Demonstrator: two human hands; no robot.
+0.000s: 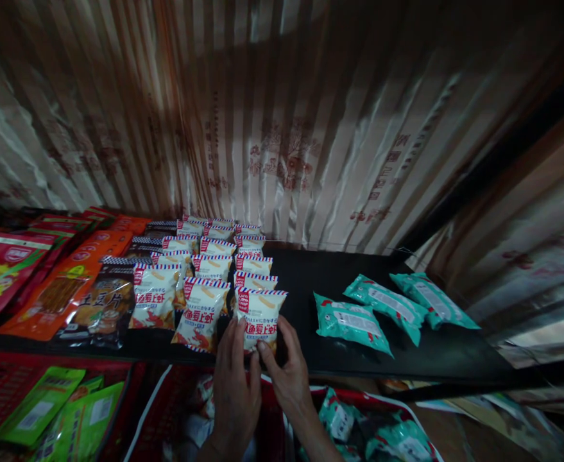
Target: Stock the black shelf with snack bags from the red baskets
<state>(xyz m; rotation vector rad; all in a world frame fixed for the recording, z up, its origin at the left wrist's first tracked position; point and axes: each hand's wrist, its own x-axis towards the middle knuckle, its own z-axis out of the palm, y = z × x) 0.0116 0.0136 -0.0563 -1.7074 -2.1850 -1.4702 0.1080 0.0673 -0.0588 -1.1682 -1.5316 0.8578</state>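
Note:
Both my hands rest on the front white snack packet (pixel 259 314) with a red-and-blue striped edge, at the front of the black shelf (pixel 310 282). My left hand (pixel 234 378) lies with fingers stretched flat along the packet's left and bottom edge. My right hand (pixel 286 369) pinches its lower right corner between thumb and fingers. This packet heads the right-hand row of three rows of the same white packets (pixel 205 269) running back toward the wall.
Three teal packets (pixel 387 305) lie loose on the shelf to the right. Orange, red and dark snack bags (pixel 65 282) fill the left. Below are red baskets with green bags (pixel 65 417) and teal packets (pixel 382 436). A striped foil curtain hangs behind.

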